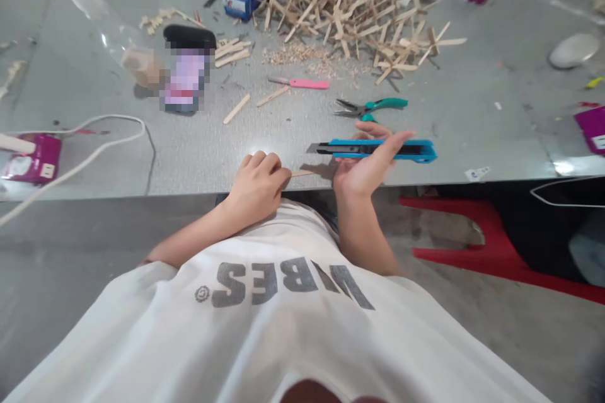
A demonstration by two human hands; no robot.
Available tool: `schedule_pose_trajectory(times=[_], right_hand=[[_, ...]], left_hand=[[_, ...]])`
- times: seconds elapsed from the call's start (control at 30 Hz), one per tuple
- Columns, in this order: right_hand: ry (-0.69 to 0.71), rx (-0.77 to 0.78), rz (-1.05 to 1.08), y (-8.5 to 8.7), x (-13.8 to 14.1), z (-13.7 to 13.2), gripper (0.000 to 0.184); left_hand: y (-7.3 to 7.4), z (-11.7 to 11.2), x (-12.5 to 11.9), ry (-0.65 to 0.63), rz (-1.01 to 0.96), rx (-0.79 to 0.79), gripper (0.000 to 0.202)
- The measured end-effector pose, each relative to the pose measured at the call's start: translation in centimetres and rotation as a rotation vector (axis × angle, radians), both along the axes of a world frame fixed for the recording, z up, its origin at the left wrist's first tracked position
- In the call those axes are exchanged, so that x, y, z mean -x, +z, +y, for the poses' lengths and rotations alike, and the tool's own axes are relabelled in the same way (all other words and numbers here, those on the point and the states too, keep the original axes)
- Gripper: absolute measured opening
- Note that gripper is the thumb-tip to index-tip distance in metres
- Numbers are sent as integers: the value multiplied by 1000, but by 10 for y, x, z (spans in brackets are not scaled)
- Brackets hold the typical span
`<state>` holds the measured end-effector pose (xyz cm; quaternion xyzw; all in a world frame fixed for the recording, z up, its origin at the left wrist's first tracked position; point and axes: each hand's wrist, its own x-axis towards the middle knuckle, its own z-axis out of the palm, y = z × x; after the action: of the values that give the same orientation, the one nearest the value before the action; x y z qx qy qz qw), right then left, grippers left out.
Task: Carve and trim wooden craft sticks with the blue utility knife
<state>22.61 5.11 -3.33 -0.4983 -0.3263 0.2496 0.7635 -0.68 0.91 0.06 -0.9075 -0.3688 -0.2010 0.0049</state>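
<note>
My left grip point(259, 179) is pinched down on a stick point(301, 174), a short length of which shows to its right, near the edge of the tabletop point(198, 160). I cannot see how the fingertips meet the wood. My right grip point(363, 167) has the cutter point(359, 150) between thumb and fingers, some of them stretched out beyond the handle rather than wrapped round it. The blade point(312, 148) points from my right grip towards the left, apart from the stick and a little beyond it.

To work this edge well, I judge I should firm up the right grip first, since a loosely held handle could roll. The left grip wants to press the stick flat, fingertips tucked behind the cutting line. Light strokes at a shallow angle, heading away from my left grip, should suit such thin wood; a steep, hard push might split it or skid.

Just beyond my right grip lie the pliers point(363, 108); farther off, between both grips, lies the pink knife point(307, 84). Neither should hinder the stroke.
</note>
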Motion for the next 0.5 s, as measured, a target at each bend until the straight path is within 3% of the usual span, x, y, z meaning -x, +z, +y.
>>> schedule_pose_trajectory(times=[0.17, 0.37, 0.5], right_hand=[[-89, 25, 41, 10, 14, -6, 69], [-44, 5, 88, 10, 15, -7, 73], [-4, 2, 157, 13, 15, -5, 74]], left_hand=[[9, 18, -6, 69, 140, 56, 32], [5, 20, -3, 115, -97, 107, 33], [8, 22, 13, 159, -206, 182, 27]])
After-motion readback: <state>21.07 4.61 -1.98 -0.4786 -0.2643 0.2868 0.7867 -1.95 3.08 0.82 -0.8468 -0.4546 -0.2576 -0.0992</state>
